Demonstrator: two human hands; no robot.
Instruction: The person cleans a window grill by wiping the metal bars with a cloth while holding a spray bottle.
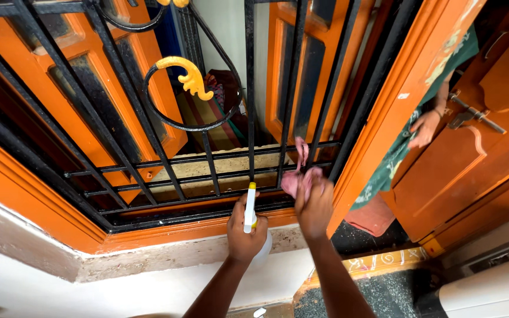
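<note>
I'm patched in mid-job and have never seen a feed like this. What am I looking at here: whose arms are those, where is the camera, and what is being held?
There is one picture, from a camera worn on a person's head, looking down along their own bare arms. No machine is involved. The left hand grips a white spray bottle with a yellow tip. The right hand presses a pink cloth against the lower bars of a black iron window grille, set in an orange wooden frame. Below runs a speckled stone sill. At right, by an orange door, another person's hand shows beside green patterned fabric; it is not the wearer's.
</note>
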